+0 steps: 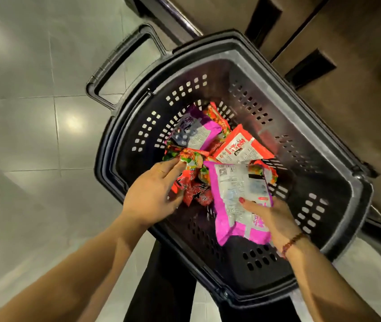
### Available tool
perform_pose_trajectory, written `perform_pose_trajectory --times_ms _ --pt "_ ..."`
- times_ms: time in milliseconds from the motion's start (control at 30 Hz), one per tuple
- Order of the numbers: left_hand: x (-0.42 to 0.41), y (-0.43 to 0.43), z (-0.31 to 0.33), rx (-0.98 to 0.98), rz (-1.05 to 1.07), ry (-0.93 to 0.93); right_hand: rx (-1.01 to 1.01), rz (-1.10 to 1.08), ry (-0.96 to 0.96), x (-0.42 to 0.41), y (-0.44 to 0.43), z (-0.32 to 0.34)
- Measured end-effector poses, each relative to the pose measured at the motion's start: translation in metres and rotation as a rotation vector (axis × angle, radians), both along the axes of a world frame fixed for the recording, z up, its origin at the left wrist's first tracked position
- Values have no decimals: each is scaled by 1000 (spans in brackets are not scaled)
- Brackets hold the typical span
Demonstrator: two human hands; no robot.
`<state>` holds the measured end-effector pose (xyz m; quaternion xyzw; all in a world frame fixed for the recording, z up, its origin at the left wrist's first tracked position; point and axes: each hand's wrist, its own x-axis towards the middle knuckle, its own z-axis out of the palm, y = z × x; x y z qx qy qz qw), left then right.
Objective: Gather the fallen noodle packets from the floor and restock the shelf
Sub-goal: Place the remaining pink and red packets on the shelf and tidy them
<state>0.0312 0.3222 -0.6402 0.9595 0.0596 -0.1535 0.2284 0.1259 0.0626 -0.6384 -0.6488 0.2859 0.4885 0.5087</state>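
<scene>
A black plastic basket [319,145] stands on the floor and holds several noodle packets. My right hand [270,217] grips a pink and white packet [238,196] by its near right edge, thumb on top, inside the basket. My left hand [154,194] reaches into the pile and grips a red packet [193,189], fingers over its upper end by a red and green packet [189,156]. A purple packet [196,129] and an orange-red packet [242,147] lie farther back in the basket.
The basket's handle [119,63] is folded out to the upper left over the pale tiled floor [22,112]. Brown shelving or cabinet fronts [359,43] with dark slots run along the upper right. My dark trouser legs [168,287] are below the basket.
</scene>
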Motion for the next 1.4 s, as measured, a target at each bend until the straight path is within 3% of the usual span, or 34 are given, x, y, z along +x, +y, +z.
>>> perform_pose_trajectory --times_ms 133,267,400,500,633,700,767,933,1100,1400 --pt "1 4 -3 -77 -70 -81 212 236 243 38 28 12" --pt "-3 7 -4 -119 -66 -141 225 509 382 63 71 1" --pt "-3 8 -4 -171 67 -166 162 667 482 74 98 -8" --pt "1 7 2 -344 303 -123 133 508 392 80 97 -19" --pt "18 3 15 -611 813 -44 113 -54 258 86 95 -43" --pt "30 7 16 -793 1073 3 67 -159 158 88 99 -58" --pt "38 14 13 -925 1201 74 30 -141 98 87 106 -72" --pt "45 19 7 -1014 1275 94 -114 -36 14 87 133 -114" --pt "43 20 -3 -1001 1226 95 -103 58 -100 78 155 -149" --pt "44 14 -8 -879 1221 57 -219 -67 -379 59 151 -145"
